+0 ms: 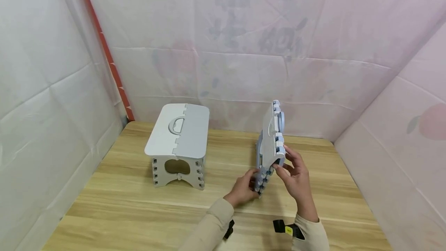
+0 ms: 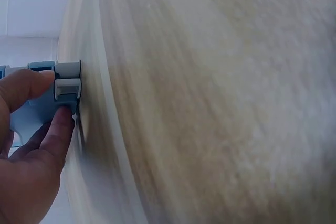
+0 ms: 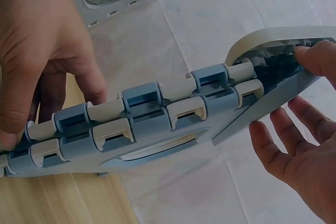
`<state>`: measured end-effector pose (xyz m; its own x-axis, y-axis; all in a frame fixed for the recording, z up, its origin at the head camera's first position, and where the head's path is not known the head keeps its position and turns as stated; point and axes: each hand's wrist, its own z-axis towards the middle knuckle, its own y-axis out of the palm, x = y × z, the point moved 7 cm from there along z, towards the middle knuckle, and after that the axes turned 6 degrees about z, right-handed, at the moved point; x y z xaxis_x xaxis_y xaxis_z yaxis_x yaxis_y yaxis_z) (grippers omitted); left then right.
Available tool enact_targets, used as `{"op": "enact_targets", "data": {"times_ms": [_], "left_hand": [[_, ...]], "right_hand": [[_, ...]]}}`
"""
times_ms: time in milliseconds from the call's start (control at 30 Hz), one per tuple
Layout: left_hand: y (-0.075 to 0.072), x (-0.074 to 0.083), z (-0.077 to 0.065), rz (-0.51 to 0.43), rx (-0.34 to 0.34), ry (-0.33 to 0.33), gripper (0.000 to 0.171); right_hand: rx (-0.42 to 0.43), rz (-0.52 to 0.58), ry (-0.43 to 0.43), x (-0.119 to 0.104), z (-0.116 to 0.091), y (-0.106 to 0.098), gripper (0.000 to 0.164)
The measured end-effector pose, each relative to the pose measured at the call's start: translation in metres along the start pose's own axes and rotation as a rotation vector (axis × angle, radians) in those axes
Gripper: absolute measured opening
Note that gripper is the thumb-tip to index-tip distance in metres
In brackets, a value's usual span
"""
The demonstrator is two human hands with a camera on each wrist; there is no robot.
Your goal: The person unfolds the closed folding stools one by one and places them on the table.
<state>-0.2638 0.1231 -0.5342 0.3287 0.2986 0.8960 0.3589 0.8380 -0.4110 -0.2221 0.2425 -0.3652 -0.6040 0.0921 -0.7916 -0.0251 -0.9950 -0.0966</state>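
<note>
A blue and white folding stool (image 1: 269, 142), nearly folded flat, stands on edge on the table's right side. My left hand (image 1: 244, 189) pinches its low corner by the hinged leg, thumb and fingers on either side, as the left wrist view also shows on the hinge knuckles (image 2: 68, 85). Higher up, my right hand (image 1: 297, 175) grips the seat end, with its thumb (image 3: 317, 59) inside the gap between the seat halves and the fingers under the blue half. A second folding stool (image 1: 177, 131), white and grey, stands unfolded on its legs to the left.
The wood-grain table (image 1: 139, 212) is bounded by pale sheeting at the back (image 1: 237, 69) and both sides. A red strip (image 1: 106, 49) runs down the left back corner. Black straps (image 1: 278, 226) hang near the wrists.
</note>
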Motion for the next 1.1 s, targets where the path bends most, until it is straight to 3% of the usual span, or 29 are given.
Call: {"op": "enact_targets", "data": {"times_ms": [133,367,600,867,1100], "left_hand": [[0.0,-0.002,-0.001,0.011,-0.003,0.006,0.082],[-0.001,-0.001,-0.001,-0.008,-0.01,-0.019,0.082],[-0.001,0.002,-0.002,0.01,-0.021,-0.029,0.081],[-0.011,0.008,0.001,0.07,-0.106,-0.063,0.083],[-0.023,0.021,0.003,0.067,-0.092,-0.051,0.072]], "right_hand": [[-0.004,-0.032,-0.022,0.0,-0.001,0.002,0.064],[-0.026,-0.03,-0.101,-0.03,0.004,0.014,0.065],[-0.019,-0.024,-0.107,-0.031,0.004,0.013,0.065],[-0.011,-0.033,-0.094,-0.031,0.004,0.014,0.063],[-0.005,-0.051,-0.083,-0.03,0.003,0.012,0.063]]}}
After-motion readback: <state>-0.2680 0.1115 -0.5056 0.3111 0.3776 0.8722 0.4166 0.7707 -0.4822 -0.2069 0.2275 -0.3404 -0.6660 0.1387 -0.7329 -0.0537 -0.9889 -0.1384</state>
